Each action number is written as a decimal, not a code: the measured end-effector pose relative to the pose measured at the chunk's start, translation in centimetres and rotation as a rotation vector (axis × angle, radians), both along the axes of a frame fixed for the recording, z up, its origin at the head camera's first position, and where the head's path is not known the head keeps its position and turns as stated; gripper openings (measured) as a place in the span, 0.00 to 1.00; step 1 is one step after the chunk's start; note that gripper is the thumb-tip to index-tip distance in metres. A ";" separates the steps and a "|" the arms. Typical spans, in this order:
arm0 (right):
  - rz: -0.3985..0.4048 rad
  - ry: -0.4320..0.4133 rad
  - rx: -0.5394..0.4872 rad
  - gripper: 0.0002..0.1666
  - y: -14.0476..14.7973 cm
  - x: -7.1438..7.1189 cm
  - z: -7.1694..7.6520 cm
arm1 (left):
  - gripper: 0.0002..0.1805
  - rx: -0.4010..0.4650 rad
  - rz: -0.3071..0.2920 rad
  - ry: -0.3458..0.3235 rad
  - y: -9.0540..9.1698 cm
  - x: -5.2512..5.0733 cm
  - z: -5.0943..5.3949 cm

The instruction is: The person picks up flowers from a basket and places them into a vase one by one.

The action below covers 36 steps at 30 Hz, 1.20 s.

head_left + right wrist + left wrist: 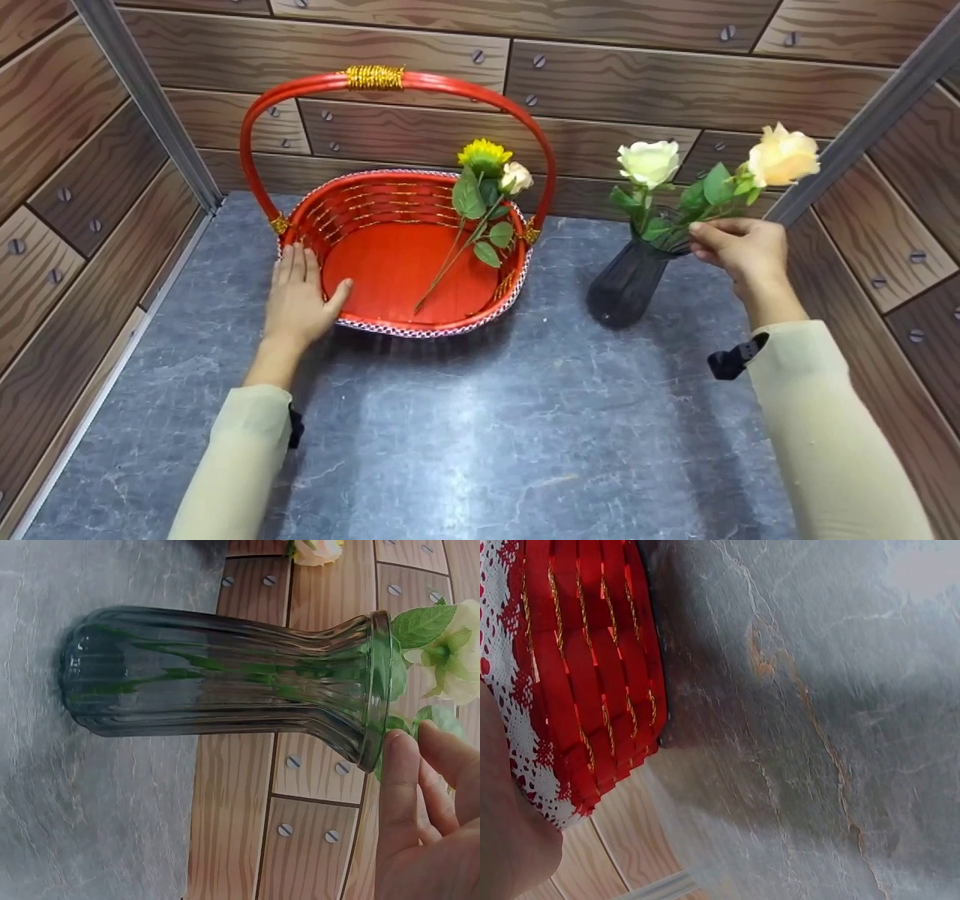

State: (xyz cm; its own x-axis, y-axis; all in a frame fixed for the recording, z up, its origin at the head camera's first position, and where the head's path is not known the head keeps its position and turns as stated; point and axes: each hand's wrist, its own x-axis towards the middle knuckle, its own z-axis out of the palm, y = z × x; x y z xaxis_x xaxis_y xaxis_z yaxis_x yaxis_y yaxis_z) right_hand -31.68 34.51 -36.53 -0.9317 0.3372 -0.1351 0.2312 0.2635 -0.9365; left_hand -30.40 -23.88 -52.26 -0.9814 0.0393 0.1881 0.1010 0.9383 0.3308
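My left hand (pixel 296 296) rests with extended fingers on the left rim of a red woven basket (pixel 375 259). In the left wrist view, part of this hand lies against the basket's lace-trimmed edge. A yellow sunflower (pixel 484 157) and a small cream rose (pixel 516 178) lean inside the basket's right end. To the right stands a dark ribbed glass vase (pixel 225 675) with stems inside. A pale white rose (pixel 649 163) rises from its mouth. My right hand (pixel 750 251) pinches the leafy stem of a peach rose (pixel 784 157) beside the vase's rim.
The basket's tall arched handle (pixel 247 157), wrapped in gold at the top, stands upright. Wood-print panels (pixel 600 82) enclose the back and both sides of the grey marbled tabletop (pixel 450 435). Metal-coloured posts (pixel 142 97) mark the corners.
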 end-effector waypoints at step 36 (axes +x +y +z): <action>0.123 0.154 -0.549 0.03 -5.5 2.8 -3.1 | 0.50 0.015 0.010 0.005 0.0 0.0 0.0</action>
State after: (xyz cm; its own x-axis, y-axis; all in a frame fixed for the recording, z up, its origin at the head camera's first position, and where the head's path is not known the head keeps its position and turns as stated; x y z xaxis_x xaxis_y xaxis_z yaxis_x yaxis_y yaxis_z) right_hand -28.84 29.02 -39.60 -0.9823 0.1440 -0.1199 0.0804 -0.2541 -0.9638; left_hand -30.38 -23.84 -52.21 -0.9807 0.0270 0.1937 0.0937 0.9342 0.3442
